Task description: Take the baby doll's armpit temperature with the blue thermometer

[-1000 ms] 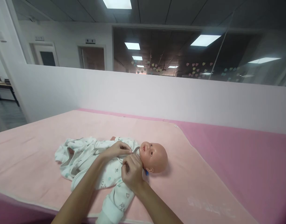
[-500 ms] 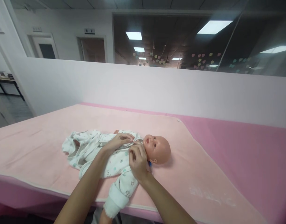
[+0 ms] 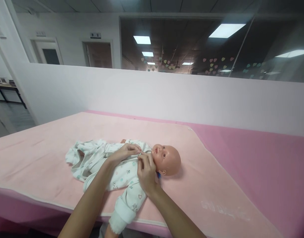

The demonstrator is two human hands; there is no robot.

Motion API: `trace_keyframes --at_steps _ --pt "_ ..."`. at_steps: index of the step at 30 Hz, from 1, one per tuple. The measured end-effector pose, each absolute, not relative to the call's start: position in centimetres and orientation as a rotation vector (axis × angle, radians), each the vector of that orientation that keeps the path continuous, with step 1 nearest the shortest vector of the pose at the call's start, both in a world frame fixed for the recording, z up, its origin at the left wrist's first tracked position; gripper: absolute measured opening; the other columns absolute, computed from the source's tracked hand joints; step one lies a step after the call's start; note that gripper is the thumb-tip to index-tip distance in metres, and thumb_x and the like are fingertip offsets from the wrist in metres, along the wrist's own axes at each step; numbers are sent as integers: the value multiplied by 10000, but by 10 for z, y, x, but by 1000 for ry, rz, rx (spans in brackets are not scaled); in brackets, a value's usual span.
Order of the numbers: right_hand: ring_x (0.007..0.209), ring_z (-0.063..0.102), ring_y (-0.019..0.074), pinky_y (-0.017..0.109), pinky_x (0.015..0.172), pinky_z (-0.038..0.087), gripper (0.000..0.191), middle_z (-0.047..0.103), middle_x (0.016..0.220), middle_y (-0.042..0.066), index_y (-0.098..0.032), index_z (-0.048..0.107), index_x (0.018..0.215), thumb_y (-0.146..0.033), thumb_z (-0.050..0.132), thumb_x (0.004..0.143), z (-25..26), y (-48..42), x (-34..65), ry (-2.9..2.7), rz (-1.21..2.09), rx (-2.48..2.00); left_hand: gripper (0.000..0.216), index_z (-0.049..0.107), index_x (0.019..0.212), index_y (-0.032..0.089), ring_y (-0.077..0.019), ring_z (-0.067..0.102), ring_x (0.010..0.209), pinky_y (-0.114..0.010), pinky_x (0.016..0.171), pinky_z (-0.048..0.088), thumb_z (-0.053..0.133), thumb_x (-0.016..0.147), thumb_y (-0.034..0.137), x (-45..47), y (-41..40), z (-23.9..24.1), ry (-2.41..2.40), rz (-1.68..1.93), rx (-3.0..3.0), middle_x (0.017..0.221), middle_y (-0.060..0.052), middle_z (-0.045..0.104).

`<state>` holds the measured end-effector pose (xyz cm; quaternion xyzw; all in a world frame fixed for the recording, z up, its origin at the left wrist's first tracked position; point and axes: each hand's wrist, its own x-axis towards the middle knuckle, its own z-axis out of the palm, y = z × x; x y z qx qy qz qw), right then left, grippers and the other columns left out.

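A baby doll (image 3: 170,161) lies on its back, its head to the right, dressed in a white romper (image 3: 124,171) with small printed figures. My left hand (image 3: 126,152) reaches over the doll's chest, its fingers pinched on the romper's front edge. Close beside it, my right hand (image 3: 146,172) bends at the collar below the doll's chin, fingers closed on the same cloth. The fingertips of both hands almost meet. One sleeve with a folded cuff (image 3: 122,213) hangs toward the near edge. The romper's leg part spreads loose and crumpled on the left.
Under the doll lies a peach-pink mat (image 3: 55,142) over a brighter pink surface (image 3: 266,158). A low white wall (image 3: 167,96) runs behind, with a window (image 3: 186,46) above it. At far left stands a table (image 3: 5,86) beyond an opening.
My hands have drawn slightly closer together at the collar, with the fingertips shifting a little. The doll and the romper lie as before; the view has tilted very slightly.
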<state>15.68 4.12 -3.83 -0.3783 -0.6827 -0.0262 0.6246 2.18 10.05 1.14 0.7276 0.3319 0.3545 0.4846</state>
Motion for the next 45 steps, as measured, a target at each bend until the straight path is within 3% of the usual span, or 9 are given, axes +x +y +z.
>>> trace_keyframes --at_steps 11,23,30,35,40,45 --pt "841 575 161 296 745 494 188 594 872 52 -194 536 973 -112 431 839 -35 43 157 -1506 51 -852 247 671 704 153 -204 570 884 -337 839 430 615 727 392 24 94 17 783 817 1770 874 -53 645" --pt "845 553 157 286 756 464 155 578 867 43 -195 529 921 -109 424 846 -36 46 157 -1517 125 -897 261 678 624 153 -190 583 803 -377 879 418 613 719 387 22 96 15 873 868 1833 796 -56 671" --pt "809 550 156 284 735 460 133 576 839 42 -193 532 886 -126 424 849 -36 46 157 -1512 153 -902 256 701 739 155 -205 614 817 -433 943 391 644 717 404 18 104 8 923 859 1840 828 -53 694" --pt "805 549 156 282 725 463 132 574 837 39 -193 541 881 -123 445 824 -37 46 156 -1509 147 -920 268 709 894 173 -218 601 946 -437 1040 298 689 697 353 9 103 9 803 745 1879 942 -59 691" --pt "824 554 156 281 739 466 131 581 858 44 -192 539 893 -126 450 824 -37 46 156 -1508 184 -922 320 700 926 163 -228 595 962 -367 908 443 735 650 320 9 103 5 721 720 1807 951 -75 684" --pt "818 558 154 278 736 468 159 589 856 45 -190 546 919 -127 431 828 -35 46 157 -1517 182 -902 278 704 906 163 -221 601 958 -341 899 446 709 680 325 12 100 7 761 719 1789 949 -70 687"
